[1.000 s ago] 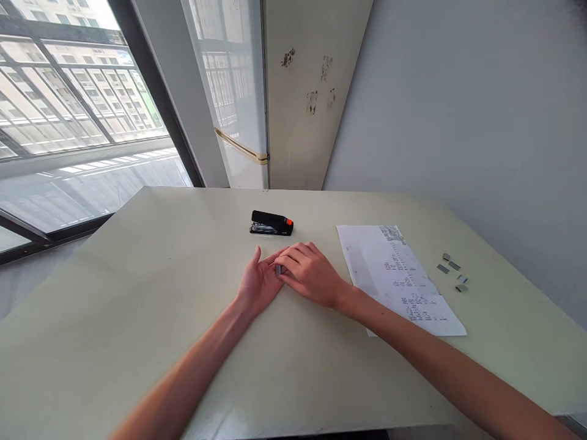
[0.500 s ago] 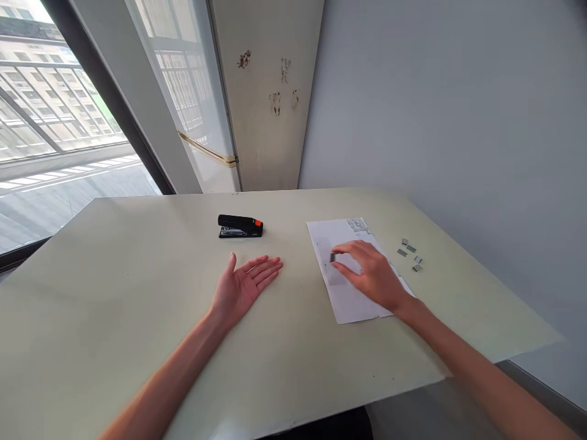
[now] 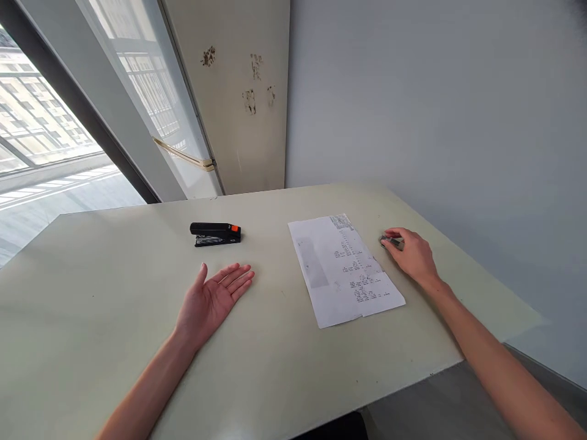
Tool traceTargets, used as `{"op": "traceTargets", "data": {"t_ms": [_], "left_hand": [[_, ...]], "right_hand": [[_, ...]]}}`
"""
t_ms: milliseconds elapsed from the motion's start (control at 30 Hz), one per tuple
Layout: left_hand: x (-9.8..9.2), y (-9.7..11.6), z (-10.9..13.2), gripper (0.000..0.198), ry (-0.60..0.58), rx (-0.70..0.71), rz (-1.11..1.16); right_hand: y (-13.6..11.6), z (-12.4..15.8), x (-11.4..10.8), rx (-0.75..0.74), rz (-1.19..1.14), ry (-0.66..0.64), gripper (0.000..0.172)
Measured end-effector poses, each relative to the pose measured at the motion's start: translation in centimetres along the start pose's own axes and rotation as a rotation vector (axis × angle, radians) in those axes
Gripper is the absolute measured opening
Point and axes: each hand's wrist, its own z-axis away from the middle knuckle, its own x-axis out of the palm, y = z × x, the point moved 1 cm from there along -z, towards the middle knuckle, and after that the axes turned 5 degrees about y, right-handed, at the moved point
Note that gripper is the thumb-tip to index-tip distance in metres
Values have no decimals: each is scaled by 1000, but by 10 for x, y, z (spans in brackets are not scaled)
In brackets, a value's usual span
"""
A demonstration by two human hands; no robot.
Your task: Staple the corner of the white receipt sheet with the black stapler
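My left hand (image 3: 208, 308) lies palm up on the table, fingers stretched out, with nothing in it. Beyond its fingers stands a black stapler (image 3: 215, 233) with an orange patch at one end. My right hand (image 3: 415, 253) is low over the table, to the right of the printed paper sheets (image 3: 330, 305). Its thumb and index finger close on a small grey strip of staples (image 3: 382, 239) at their tips. More grey strips (image 3: 400, 245) show between the thumb and fingers; the hand hides the others.
The pale table (image 3: 275, 366) has a slanted right edge near the grey wall (image 3: 413, 91). A marked cabinet panel (image 3: 238, 134) stands behind the table, and a window (image 3: 41, 122) lies to the left.
My right hand has moved right, from above the paper to the spot where several grey strips lay. The left hand keeps its palm-up pose. The view has turned to the right.
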Motion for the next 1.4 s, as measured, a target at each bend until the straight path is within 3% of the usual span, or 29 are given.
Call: {"op": "traceTargets", "data": {"t_ms": [267,500,700,1067,1200,1267,1400], "left_hand": [[0,4,-5,51,9,-44,-18],[-1,7,-7,49,-9,-54,-60],[0,7,-6,47,-9,-74,-55],[0,7,-6,42,-27,-90,-68],[0,4,-3,29,-103,21,-241],[-1,1,1,25,-145,160,-431],[0,-7,9,16,-118,511,-863]], "right_hand": [[-14,13,-5,-50,-116,95,22],[-43,29,2,-343,-210,-103,17],[-53,36,6,-365,-192,-229,20],[-87,50,18,-501,-324,-311,17],[-105,60,23,-563,-360,-349,18],[-116,67,25,-578,-379,-359,20],[-138,80,29,-608,-419,-354,23]]}}
